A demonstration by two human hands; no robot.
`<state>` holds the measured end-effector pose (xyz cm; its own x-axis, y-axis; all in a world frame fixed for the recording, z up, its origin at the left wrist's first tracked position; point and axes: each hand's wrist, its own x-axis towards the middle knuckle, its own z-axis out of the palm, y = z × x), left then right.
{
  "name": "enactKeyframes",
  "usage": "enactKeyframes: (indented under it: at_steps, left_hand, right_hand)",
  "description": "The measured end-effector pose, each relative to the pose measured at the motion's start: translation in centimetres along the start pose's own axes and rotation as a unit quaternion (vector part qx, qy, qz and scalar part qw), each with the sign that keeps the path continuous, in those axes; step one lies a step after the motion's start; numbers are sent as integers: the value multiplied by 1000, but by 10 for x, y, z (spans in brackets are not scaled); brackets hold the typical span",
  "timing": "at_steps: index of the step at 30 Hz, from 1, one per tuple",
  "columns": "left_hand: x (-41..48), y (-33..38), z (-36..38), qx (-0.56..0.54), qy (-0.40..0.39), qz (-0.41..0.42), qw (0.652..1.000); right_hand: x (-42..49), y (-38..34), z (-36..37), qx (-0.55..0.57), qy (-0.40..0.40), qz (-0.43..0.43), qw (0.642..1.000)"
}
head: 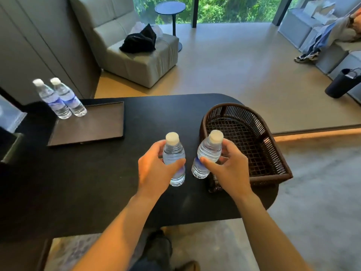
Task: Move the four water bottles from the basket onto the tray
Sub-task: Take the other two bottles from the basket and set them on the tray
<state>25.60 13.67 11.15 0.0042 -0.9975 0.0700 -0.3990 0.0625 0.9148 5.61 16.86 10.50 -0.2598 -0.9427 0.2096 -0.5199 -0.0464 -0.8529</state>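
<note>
Two bottles up, one in each hand! The left hand [154, 169] is wrapped around the shoulder of the left-hand water bottle [174, 163], thumb across the front and fingers behind, closed snugly on it. The right hand [226, 165] has the same kind of hold on the right-hand water bottle [207, 153], thumb on the near face, fingers curled round the far side. Both bottles are cap up; the left one is close to upright, the right one leans with its cap tipped to the right. Whether either base is touching the black table [136, 192] I cannot tell.

The wicker basket [273, 153] sits just right of the right hand, and no bottles show inside it. So these look like the last pair.

Now the key relation: the dark tray [93, 130] lies to the left and farther away across the table, well apart from both hands. Two water bottles on the tray [62, 100] already stand touching at its far left corner, leaving the near and right part bare. The left hand is the nearer one, so its bottle should land first, I'd judge. The right hand has the longer sweep leftward, and its bottle needs straightening before it is set down.
</note>
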Motion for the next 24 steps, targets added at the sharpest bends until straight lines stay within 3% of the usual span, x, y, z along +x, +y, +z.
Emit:
enactKeyframes:
  at_steps: [9,24]
  left_hand:
    - [42,-71,-106,41,100,-62,992]
    - [210,-205,-277,88,150,-97,980]
  right_hand:
    - [27,-46,133,28,-93,13,995]
    - [145,-116,390,35,-150,46,987]
